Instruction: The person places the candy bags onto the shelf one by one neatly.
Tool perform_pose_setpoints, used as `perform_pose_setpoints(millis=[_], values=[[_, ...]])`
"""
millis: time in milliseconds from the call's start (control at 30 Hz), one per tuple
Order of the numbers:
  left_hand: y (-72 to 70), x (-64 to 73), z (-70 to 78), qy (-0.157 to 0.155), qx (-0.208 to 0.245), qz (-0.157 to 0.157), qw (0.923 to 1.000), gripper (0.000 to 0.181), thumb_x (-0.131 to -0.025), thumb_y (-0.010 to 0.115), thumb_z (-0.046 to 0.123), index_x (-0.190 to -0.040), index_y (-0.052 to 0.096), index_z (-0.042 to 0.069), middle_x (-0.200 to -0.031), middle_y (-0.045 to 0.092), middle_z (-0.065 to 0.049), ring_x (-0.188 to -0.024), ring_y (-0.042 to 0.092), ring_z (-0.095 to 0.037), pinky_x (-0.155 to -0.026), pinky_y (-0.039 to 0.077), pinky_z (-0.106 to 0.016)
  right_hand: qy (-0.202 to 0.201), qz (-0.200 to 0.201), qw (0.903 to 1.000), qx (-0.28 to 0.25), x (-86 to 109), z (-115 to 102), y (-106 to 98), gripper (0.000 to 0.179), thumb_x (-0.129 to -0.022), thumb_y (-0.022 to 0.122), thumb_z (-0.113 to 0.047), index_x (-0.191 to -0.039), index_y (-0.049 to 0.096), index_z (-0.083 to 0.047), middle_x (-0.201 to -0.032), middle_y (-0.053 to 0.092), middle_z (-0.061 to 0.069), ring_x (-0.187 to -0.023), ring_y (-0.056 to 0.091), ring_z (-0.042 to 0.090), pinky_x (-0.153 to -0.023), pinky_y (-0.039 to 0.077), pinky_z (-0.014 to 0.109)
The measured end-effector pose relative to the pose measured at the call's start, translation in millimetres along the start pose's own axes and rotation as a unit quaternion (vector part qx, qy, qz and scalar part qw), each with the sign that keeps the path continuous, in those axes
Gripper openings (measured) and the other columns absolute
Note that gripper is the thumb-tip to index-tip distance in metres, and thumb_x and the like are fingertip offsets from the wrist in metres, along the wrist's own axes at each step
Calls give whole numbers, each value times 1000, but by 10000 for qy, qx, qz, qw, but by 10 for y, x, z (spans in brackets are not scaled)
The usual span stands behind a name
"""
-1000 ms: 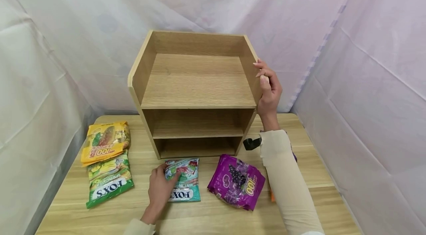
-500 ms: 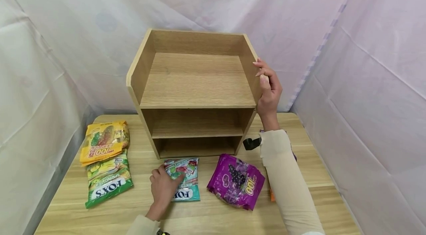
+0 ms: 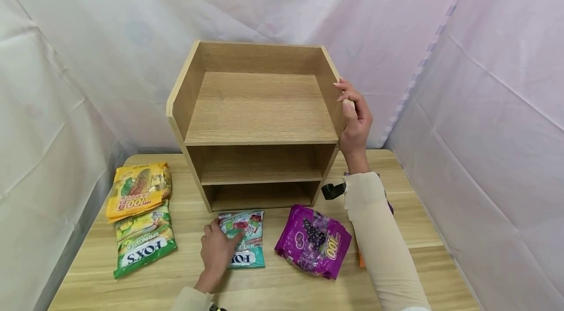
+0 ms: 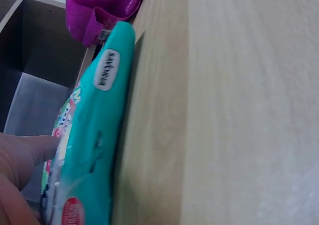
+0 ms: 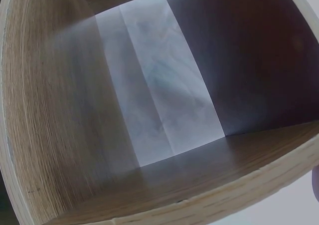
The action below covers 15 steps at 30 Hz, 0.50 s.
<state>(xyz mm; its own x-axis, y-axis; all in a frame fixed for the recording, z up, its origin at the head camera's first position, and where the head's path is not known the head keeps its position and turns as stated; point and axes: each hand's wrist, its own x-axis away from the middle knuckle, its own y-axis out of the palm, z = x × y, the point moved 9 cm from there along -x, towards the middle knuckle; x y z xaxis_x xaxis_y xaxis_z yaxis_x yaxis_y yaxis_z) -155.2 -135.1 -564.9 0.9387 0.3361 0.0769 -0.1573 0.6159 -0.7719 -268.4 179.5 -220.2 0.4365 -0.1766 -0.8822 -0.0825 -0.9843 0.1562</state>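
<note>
My left hand (image 3: 217,251) is on a teal Fox's candy bag (image 3: 250,237), which lies on the table in front of the shelf. Its thumb reaches across the printed face while the other fingers curl at the left edge; their tips are hidden. Seen from the left wrist, the thumb (image 4: 42,147) meets the face of the teal bag (image 4: 107,120). Up at the right, my right hand (image 3: 356,125) grips the side panel of the wooden shelf (image 3: 264,105), fingertips over the sloping edge. The right wrist view looks into the shelf (image 5: 45,110).
Purple candy bag (image 3: 314,242) lies right of the teal one. At the left, a yellow gummy bag (image 3: 138,191) overlaps a green Fox's bag (image 3: 145,242). Further packs are mostly hidden by the right sleeve (image 3: 383,237). White cloth walls (image 3: 484,130) surround the table (image 3: 282,291).
My left hand has shifted slightly right, its thumb further across the teal candy bag. The bag and my right hand on the shelf stay put.
</note>
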Motion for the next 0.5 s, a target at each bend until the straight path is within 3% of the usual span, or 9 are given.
perform_pose_setpoints(millis=[267,500], values=[[-18,-13,-64,160,607,240,9977,81,-74,82,35,-134,46,-7,-114,54,-28,-90,59,-46,-66,50,-57,-6,-19,10000,5,3,5,-9,26,-87,43,-6,-82,47,19,-105,56,38,-119,41,55,-107,31,51],[-91,32,-70,219,1077,470,9928,73,-76,81,26,-133,50,-6,-109,58,-28,-93,59,-45,-71,48,-59,-30,6,10000,-1,4,-1,-16,26,-87,43,-6,-82,47,19,-104,57,38,-118,43,54,-107,31,51]])
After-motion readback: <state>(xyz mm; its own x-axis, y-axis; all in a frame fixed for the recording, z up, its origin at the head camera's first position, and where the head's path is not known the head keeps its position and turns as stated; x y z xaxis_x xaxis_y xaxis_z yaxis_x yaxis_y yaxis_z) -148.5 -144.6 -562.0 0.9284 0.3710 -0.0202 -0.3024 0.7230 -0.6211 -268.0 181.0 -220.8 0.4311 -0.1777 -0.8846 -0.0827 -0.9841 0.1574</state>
